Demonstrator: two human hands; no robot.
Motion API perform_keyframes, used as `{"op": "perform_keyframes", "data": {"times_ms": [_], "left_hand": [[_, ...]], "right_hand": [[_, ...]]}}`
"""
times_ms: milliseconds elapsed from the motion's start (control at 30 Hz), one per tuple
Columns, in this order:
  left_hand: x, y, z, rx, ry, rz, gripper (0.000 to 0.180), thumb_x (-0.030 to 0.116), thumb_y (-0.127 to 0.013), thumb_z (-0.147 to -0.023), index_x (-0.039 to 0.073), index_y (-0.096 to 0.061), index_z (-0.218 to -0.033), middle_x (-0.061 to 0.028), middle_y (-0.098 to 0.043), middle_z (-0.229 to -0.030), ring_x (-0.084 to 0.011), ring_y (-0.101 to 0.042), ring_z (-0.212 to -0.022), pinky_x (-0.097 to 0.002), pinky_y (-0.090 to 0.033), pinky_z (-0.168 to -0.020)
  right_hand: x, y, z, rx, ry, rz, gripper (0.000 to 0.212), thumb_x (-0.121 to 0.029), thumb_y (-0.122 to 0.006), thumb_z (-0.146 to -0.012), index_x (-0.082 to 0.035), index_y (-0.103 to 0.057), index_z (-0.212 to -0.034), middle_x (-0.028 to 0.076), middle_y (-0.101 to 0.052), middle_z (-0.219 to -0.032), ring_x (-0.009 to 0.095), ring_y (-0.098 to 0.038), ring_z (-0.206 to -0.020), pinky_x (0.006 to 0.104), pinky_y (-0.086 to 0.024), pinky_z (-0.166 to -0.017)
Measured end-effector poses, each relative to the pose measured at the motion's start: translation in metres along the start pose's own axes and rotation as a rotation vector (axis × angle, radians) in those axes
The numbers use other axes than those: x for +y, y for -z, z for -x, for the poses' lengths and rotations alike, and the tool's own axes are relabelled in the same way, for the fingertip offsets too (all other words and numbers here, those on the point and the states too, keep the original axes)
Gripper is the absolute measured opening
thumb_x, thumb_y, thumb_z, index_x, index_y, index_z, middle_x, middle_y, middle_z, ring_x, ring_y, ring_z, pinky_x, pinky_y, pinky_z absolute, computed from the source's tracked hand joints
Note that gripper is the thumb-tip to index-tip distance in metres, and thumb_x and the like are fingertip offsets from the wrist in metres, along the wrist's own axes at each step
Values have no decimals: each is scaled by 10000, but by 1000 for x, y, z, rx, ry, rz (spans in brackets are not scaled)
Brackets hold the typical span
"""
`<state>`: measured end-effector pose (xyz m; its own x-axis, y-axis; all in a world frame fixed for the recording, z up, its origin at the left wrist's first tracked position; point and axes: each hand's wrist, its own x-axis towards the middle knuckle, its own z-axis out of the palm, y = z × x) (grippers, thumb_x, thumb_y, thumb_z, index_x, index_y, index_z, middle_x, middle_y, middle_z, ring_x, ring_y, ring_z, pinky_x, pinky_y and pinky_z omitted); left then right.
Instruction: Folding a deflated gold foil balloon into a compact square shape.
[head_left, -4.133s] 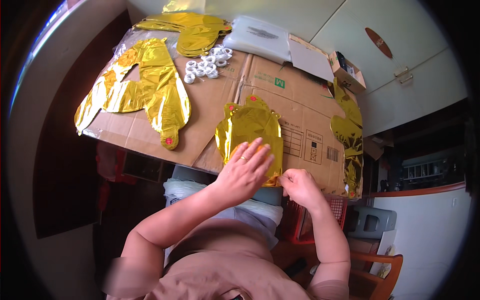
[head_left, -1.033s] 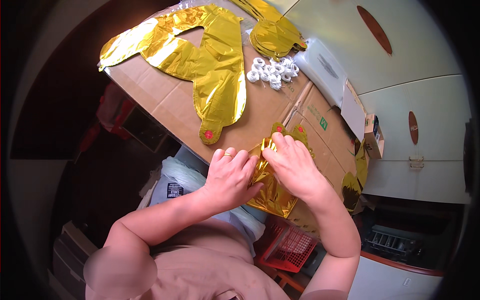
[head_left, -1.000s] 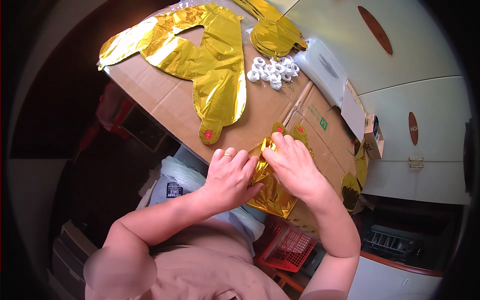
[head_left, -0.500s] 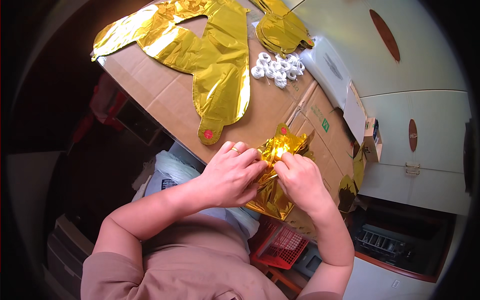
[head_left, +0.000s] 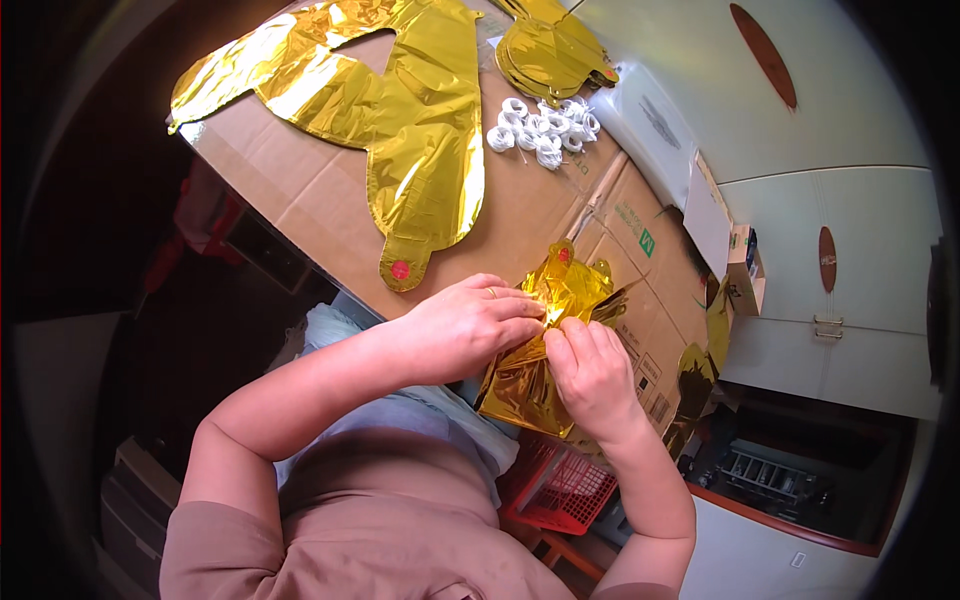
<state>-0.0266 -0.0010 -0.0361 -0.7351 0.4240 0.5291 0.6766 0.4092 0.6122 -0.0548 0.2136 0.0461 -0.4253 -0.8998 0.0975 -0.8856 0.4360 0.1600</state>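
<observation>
A crumpled gold foil balloon [head_left: 527, 392] hangs partly over the near edge of the table, its tab with a red dot pointing away from me. My left hand [head_left: 482, 318], fingers bent and pressed together, grips its left side. At its right side my right hand [head_left: 597, 372] pinches the foil between thumb and fingers. The two hands are close together, and their fingertips hide part of the foil. Farther left, a large flat gold foil balloon [head_left: 425, 150] lies spread out, also with a red dot on its tab.
Cardboard [head_left: 330, 215] covers the table. Several small coils of white string [head_left: 545, 130] lie beyond my hands, beside stacked gold foil balloons [head_left: 550, 55]. A clear plastic package [head_left: 655, 115] rests along the cabinet side. Below the table edge stands a red plastic basket [head_left: 570, 492].
My left hand's fingers have straightened somewhat and lie flatter along the foil. The right hand has shifted slightly down and left. My view has turned a little.
</observation>
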Motion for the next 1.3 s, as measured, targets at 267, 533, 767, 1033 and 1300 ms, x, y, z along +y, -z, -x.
{"op": "perform_keyframes", "data": {"times_ms": [267, 533, 767, 1033, 1300], "left_hand": [[-7, 2, -7, -90, -49, -186, 218, 200, -711, -838, 52, -707, -999, -102, -675, -1196, -284, -586, -1253, -450, -409, -1112], [-3, 0, -9, -111, 8, -221, 385, 279, -752, -800, 49, -700, -1104, -125, -623, -1323, -303, -479, -1371, -479, -339, -1168], [1, 1, -10, -126, 72, -318, 487, 301, -665, -845, 10, -649, -1235, -153, -549, -1425, -334, -391, -1436, -506, -273, -1202], [-14, 3, -22, -155, 10, -419, 491, 283, -631, -844, 16, -638, -1256, -149, -504, -1475, -335, -330, -1475, -499, -228, -1225], [-25, 11, -36, -175, -231, -374, 313, 226, -649, -811, 27, -713, -1044, -100, -650, -1196, -297, -542, -1266, -455, -378, -1125]], "right_hand": [[-1, -1, 1, 15, 9, 11, 159, -116, -597, -844, -32, -594, -980, 113, -560, -901, 249, -569, -792, 366, -506, -731], [0, -4, 4, 13, -18, -9, 259, -104, -602, -855, -27, -589, -1102, 150, -584, -1040, 272, -598, -868, 382, -520, -772], [4, 0, -9, -23, -75, -11, 579, -68, -685, -834, -88, -506, -1384, 220, -487, -1400, 354, -620, -1082, 427, -537, -907], [0, 0, -9, -19, -55, -13, 420, -83, -584, -884, -42, -517, -1297, 237, -526, -1293, 358, -606, -1100, 433, -530, -925], [-3, 3, -15, 82, -36, 94, 298, -109, -582, -866, -50, -537, -1154, 173, -550, -1116, 285, -591, -905, 396, -516, -777]]}}
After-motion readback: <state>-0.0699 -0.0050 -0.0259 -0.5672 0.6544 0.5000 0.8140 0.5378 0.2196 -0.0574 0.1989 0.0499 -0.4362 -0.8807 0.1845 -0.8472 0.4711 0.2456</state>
